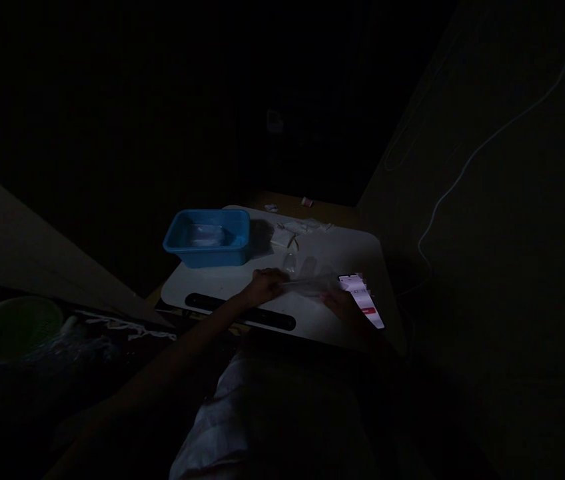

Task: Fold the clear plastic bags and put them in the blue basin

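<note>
In dim light, my left hand (264, 288) and my right hand (338, 299) hold a clear plastic piece (307, 287) between them, above a small white table (222, 282). The plastic is blurred, so its exact shape cannot be made out. The fingers of both hands are closed on its two ends. Just beyond it lies a small clear rounded item (290, 262). A lit phone (362, 300) lies beside my right hand. At the table's left stands a blue basin (215, 256) with a clear plastic package (206, 235) inside.
White crumpled wrappers or cloths (290, 233) lie along the table's far side. A small pinkish cup (307, 201) is beyond the table. A green bowl (17, 330) sits at the lower left. A white cable (462, 172) runs down the right wall.
</note>
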Demonstrator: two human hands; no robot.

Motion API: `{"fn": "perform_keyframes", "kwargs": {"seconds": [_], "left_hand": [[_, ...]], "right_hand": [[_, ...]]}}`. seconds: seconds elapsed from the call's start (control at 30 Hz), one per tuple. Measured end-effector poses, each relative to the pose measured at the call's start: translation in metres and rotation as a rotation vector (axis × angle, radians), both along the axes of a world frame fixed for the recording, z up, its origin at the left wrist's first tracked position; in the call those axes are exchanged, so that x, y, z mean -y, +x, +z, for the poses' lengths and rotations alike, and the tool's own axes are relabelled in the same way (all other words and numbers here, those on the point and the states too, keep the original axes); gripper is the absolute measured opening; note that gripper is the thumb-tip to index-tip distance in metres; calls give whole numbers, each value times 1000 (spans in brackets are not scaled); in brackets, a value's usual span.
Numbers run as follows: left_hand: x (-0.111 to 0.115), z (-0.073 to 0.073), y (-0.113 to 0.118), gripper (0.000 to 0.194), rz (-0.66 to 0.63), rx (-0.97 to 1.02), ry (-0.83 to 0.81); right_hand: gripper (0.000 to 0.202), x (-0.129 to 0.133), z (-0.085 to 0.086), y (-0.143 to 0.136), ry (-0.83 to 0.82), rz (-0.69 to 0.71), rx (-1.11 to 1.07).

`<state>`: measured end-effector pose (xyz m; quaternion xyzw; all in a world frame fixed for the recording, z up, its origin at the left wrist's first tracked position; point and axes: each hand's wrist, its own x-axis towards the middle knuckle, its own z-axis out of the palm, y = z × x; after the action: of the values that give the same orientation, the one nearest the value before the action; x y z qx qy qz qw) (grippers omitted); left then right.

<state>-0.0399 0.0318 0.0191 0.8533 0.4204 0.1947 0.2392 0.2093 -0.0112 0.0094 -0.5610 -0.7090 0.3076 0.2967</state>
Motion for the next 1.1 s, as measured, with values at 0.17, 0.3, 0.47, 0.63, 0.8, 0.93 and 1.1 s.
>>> {"fn": "perform_keyframes", "kwargs": {"seconds": [0.17, 0.3, 0.47, 0.63, 0.8, 0.93, 1.1], "left_hand": [[10, 0, 0, 15, 131, 158, -274], [16, 8, 2, 22, 283, 258, -452], [19, 13, 6, 19, 379, 277, -557], [20, 12, 6, 18, 396, 261, -625], [23, 14, 4, 29, 391, 257, -658], [23, 16, 2, 33, 396, 276, -669], [15, 13, 3, 30, 375, 296, -655]], "right_hand": [[21, -9, 0, -4, -114, -53, -178], [18, -12, -5, -8, -176, -139, -193], [29, -12, -9, -11, -139, -269, -139], [43, -11, -16, -10, -54, -348, -82], [44, -10, -20, -9, -57, -353, -124], [43, -12, -19, -9, -87, -340, -137], [39, -14, -18, -10, -91, -355, -87]]}}
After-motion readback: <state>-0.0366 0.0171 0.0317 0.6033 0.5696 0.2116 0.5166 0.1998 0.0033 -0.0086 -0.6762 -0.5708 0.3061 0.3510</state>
